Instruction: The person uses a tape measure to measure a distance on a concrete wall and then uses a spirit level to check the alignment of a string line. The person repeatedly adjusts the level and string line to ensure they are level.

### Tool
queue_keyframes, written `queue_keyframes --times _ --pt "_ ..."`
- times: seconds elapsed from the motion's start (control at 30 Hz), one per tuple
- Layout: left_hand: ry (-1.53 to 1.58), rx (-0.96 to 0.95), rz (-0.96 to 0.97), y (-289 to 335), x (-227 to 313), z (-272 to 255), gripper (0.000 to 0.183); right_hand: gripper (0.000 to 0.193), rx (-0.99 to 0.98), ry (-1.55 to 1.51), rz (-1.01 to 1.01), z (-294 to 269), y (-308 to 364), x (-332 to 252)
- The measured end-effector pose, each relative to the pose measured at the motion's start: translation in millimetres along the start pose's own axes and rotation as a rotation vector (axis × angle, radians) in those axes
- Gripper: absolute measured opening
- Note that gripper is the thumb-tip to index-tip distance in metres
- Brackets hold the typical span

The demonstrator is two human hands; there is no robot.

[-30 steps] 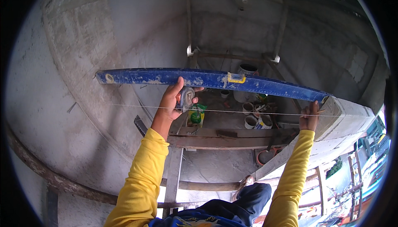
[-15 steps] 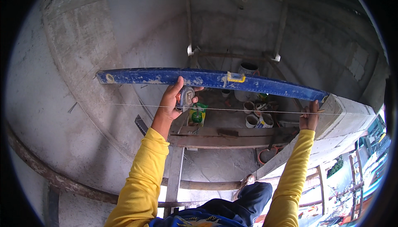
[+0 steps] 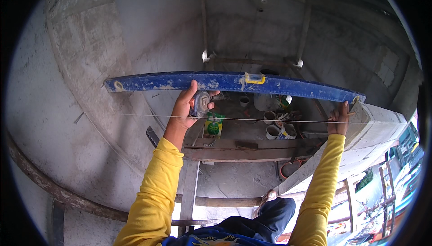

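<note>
A long blue spirit level (image 3: 157, 82), smeared with dried mortar and with a yellow-framed vial, spans from the left wall to the end of the block wall (image 3: 382, 122) on the right. My left hand (image 3: 181, 109) is closed around a tape measure (image 3: 199, 104), its thumb against the level's lower edge. Under the level's right end is my right hand (image 3: 339, 122), fingers bent, with a fingertip at that edge. Between its fingers is a thin tan stick, apparently a pencil (image 3: 352, 114). A taut string (image 3: 261, 119) runs across, passing close to both hands.
Wooden planks (image 3: 225, 155) and a pole (image 3: 225, 200) cross below my hands. Farther down stand buckets (image 3: 272, 131) and a green-and-yellow bag (image 3: 213, 126). A plastered wall (image 3: 58, 124) rises at the left. Scaffold poles (image 3: 388, 196) show outside at the right.
The level's right end has risen and slid slightly right, now overlapping the block wall's end. My right hand has gone up and slightly right with it. My left hand has barely shifted.
</note>
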State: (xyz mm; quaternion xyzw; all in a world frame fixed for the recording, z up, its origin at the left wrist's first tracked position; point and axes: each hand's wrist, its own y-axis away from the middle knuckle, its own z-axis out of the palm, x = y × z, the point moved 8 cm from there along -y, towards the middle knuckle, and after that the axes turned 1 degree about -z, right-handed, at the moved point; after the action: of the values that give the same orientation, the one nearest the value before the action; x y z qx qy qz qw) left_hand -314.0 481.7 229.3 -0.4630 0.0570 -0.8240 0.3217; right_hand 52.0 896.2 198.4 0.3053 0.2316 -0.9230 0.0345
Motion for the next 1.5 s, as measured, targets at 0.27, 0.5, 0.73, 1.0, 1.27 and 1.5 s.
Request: queue_keyframes --times 0.27,0.5,0.73,1.0,1.27,1.5 --pt "0.005 -0.013 0.009 -2.5 -0.3 3.1 0.046 0.017 -0.009 -0.014 -0.015 8.3 0.9 -7.3" --pt "0.016 -0.029 0.007 2.2 4.4 -1.3 0.044 0.022 0.007 0.013 0.045 3.7 -6.1 8.1" --pt "0.022 -0.061 -0.022 -3.8 -2.7 6.8 0.048 0.051 0.061 0.186 0.065 -51.8 -31.0 3.5" --pt "-0.022 -0.032 -0.01 3.3 3.1 4.9 0.047 0.03 -0.073 0.074 -0.005 -22.3 -27.4 2.0" --pt "-0.032 -0.042 -0.016 0.5 2.9 4.2 0.047 0.028 -0.089 0.039 -0.01 -29.4 -35.5 2.1" --pt "-0.04 -0.035 -0.016 -1.1 3.0 0.6 0.048 0.026 -0.032 0.035 0.001 -12.1 -19.3 0.5"
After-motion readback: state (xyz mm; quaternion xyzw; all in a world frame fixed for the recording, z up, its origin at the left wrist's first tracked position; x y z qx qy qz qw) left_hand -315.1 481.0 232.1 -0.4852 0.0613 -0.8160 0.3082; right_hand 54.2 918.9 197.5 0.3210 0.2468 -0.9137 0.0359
